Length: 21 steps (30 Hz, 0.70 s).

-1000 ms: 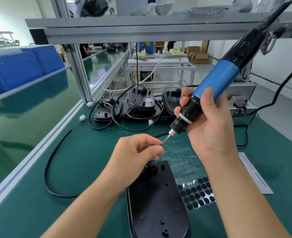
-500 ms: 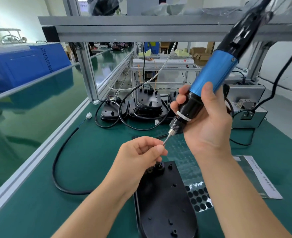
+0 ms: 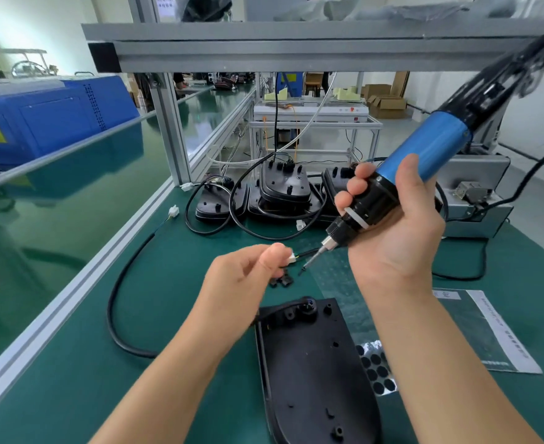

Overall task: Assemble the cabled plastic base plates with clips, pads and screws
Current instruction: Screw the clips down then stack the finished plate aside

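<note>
Closest to you, the black base plate (image 3: 315,373) lies flat on the green mat (image 3: 72,363), its cable (image 3: 117,296) looping off to your left; line the bit up square over one of its open screw holes before you pull the trigger, or the screw will likely cross-thread in the plastic. Beside its right edge sits the sheet of round black pads (image 3: 375,368), so keep the driver cord from dragging across it. Your left hand (image 3: 245,280) hovers above the mat with fingers loosely curled; whether it pinches anything you cannot tell from here, so check that a screw is really seated on the bit tip (image 3: 302,271). Your right hand (image 3: 392,232) is wrapped firmly round the blue electric screwdriver (image 3: 424,165); choke down near the black collar as you do now for control, and bring it upright. Small black clips (image 3: 282,281) lie just beyond the plate. Farther back, more cabled plates (image 3: 283,190) wait by the frame post.
</note>
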Each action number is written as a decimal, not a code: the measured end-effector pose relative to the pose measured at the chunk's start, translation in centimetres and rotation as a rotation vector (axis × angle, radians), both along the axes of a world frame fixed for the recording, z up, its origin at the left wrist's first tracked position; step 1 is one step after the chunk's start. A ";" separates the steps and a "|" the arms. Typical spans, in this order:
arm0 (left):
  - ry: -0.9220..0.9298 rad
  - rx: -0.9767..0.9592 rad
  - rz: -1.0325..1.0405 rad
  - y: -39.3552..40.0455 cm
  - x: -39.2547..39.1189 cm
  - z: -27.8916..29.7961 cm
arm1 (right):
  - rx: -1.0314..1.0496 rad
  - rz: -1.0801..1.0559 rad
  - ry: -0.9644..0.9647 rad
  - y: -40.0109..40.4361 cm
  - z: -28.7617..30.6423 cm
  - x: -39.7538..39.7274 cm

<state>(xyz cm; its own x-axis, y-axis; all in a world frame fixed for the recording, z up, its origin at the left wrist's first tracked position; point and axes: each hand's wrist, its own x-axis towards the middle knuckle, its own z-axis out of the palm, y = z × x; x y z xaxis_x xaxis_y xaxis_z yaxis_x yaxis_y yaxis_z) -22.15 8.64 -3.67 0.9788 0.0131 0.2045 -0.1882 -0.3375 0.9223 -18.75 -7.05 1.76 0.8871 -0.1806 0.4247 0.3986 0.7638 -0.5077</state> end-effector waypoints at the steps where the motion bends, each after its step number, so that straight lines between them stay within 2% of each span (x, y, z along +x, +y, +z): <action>1: 0.023 0.118 0.015 0.6 0.3 0.0 | 0.001 -0.001 0.005 -0.2 -0.1 0.1; 4: 0.195 0.343 -0.122 1.2 0.7 -0.4 | -0.029 -0.013 0.015 -0.4 -0.5 0.3; 6: 0.266 0.324 -0.205 1.1 0.9 -0.8 | -0.055 -0.016 0.019 -0.4 -0.8 0.4; 10: 0.200 0.312 -0.233 1.3 1.4 -0.9 | -0.131 0.000 0.028 -0.2 -1.9 0.1; 14: 0.214 0.287 -0.311 2.2 1.5 -0.9 | -0.174 0.010 0.033 0.2 -2.8 0.1; 21: 0.112 0.385 -0.242 1.2 1.7 -1.8 | -0.177 0.057 0.038 0.7 -3.6 0.5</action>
<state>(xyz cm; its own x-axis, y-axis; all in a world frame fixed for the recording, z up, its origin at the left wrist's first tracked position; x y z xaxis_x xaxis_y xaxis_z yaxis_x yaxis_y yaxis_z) -20.46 9.80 -5.51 0.9607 -0.2743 0.0425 -0.2099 -0.6180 0.7576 -18.29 -6.34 -1.88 0.9097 -0.0546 0.4117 0.3351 0.6821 -0.6500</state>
